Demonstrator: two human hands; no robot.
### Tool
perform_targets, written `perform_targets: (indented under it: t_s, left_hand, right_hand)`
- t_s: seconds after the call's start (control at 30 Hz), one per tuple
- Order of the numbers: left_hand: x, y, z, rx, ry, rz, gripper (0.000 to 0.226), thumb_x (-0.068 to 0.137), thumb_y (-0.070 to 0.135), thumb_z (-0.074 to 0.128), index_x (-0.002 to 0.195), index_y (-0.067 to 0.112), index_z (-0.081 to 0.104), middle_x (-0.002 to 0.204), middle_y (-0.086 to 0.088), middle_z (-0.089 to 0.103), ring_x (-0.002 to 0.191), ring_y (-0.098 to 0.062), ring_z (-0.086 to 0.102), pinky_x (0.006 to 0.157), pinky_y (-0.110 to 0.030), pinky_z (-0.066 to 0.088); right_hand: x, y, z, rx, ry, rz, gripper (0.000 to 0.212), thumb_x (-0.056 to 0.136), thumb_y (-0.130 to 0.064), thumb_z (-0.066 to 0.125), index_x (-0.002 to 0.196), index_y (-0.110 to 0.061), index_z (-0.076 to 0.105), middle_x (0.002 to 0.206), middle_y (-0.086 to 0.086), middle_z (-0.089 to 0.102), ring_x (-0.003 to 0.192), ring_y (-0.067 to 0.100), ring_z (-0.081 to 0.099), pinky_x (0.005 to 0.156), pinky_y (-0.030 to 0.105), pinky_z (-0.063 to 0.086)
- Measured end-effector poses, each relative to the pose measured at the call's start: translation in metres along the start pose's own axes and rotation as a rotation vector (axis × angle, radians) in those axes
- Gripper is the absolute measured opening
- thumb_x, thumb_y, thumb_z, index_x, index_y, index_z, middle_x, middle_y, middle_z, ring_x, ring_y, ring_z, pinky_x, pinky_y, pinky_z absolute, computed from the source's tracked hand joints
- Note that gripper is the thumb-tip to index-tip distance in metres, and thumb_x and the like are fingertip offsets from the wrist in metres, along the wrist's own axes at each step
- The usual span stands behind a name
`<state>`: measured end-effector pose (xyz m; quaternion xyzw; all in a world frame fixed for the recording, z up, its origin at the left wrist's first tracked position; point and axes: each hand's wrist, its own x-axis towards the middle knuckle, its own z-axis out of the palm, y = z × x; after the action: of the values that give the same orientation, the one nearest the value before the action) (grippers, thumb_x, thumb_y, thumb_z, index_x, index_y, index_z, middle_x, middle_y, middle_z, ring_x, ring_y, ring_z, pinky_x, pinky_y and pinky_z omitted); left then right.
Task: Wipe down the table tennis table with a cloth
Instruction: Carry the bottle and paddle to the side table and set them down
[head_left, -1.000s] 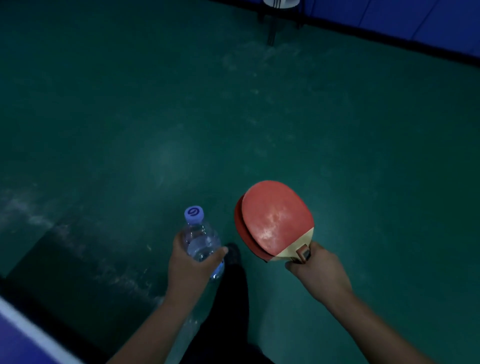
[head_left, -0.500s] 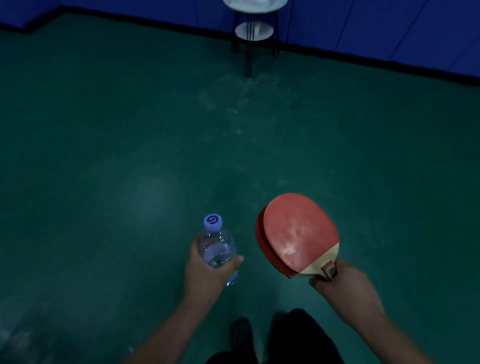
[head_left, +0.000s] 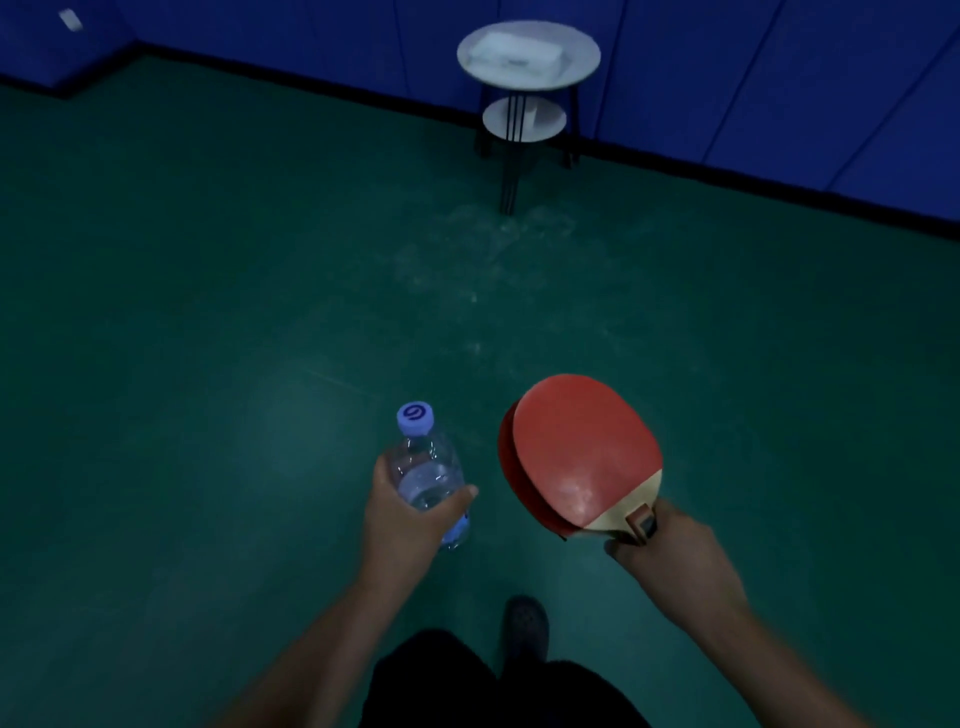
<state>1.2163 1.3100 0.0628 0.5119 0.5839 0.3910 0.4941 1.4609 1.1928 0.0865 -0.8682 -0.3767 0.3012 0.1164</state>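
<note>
The left hand (head_left: 402, 519) holds a water bottle (head_left: 428, 475); the right hand (head_left: 670, 553) grips two red paddles (head_left: 579, 457). Probably both are being carried to the small round table (head_left: 529, 57) far ahead, freeing the hands for wiping.

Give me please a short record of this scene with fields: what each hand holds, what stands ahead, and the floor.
left hand: holds a clear water bottle, cap on
right hand: holds two red paddles stacked, by the handles
ahead: round side table with lower shelf, by the blue wall; a white item on top, too blurred to identify
floor: green, scuffed
cloth: none clearly visible
</note>
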Motion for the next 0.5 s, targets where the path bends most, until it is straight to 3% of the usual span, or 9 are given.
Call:
perform_targets:
  t_s: [0.07, 0.17, 0.33, 0.4, 0.5]
  left_hand:
    - [0.046, 0.019, 0.018, -0.018, 0.019, 0.009, 0.065, 0.050, 0.031, 0.092, 0.101, 0.049, 0.056, 0.099, 0.020, 0.070, 0.082, -0.001, 0.069, 0.070, -0.013, 0.051]
    - [0.114, 0.035, 0.039, -0.023, 0.054, -0.003, 0.068, 0.047, 0.037, 0.091, 0.106, 0.041, 0.056, 0.101, 0.014, 0.070, 0.085, -0.006, 0.070, 0.073, -0.018, 0.053]
    - [0.248, 0.040, 0.072, -0.016, 0.080, -0.024, 0.063, 0.058, 0.014, 0.094, 0.106, 0.034, 0.057, 0.097, 0.016, 0.070, 0.084, -0.009, 0.070, 0.075, -0.022, 0.054]
    - [0.307, 0.046, 0.086, -0.026, 0.080, -0.017, 0.063, 0.058, 0.013, 0.094, 0.104, 0.034, 0.057, 0.096, 0.016, 0.070, 0.082, -0.008, 0.069, 0.070, -0.016, 0.052]
    - [0.393, 0.064, 0.102, -0.032, 0.084, -0.032, 0.065, 0.057, 0.012, 0.094, 0.107, 0.032, 0.057, 0.095, 0.013, 0.071, 0.080, -0.009, 0.070, 0.071, -0.020, 0.055]
  right_hand:
    - [0.049, -0.025, -0.021, -0.017, -0.001, -0.016, 0.028, 0.073, -0.039, 0.073, 0.073, -0.025, 0.049, 0.069, -0.010, 0.060, 0.065, 0.015, 0.060, 0.049, 0.025, 0.037]
    - [0.124, -0.063, -0.042, -0.020, -0.021, -0.031, 0.026, 0.073, -0.038, 0.073, 0.075, -0.025, 0.051, 0.070, -0.009, 0.061, 0.064, 0.013, 0.059, 0.049, 0.025, 0.037]
    - [0.255, -0.132, -0.060, -0.035, -0.037, -0.040, 0.022, 0.073, -0.034, 0.071, 0.075, -0.024, 0.051, 0.068, -0.011, 0.060, 0.062, 0.006, 0.055, 0.048, 0.024, 0.033]
    - [0.306, -0.161, -0.065, -0.038, -0.044, -0.023, 0.023, 0.073, -0.034, 0.071, 0.076, -0.024, 0.051, 0.070, -0.010, 0.060, 0.064, 0.008, 0.056, 0.048, 0.024, 0.034]
    - [0.373, -0.207, -0.076, -0.030, -0.050, 0.007, 0.024, 0.073, -0.034, 0.072, 0.077, -0.022, 0.052, 0.070, -0.008, 0.062, 0.065, 0.012, 0.059, 0.048, 0.024, 0.037]
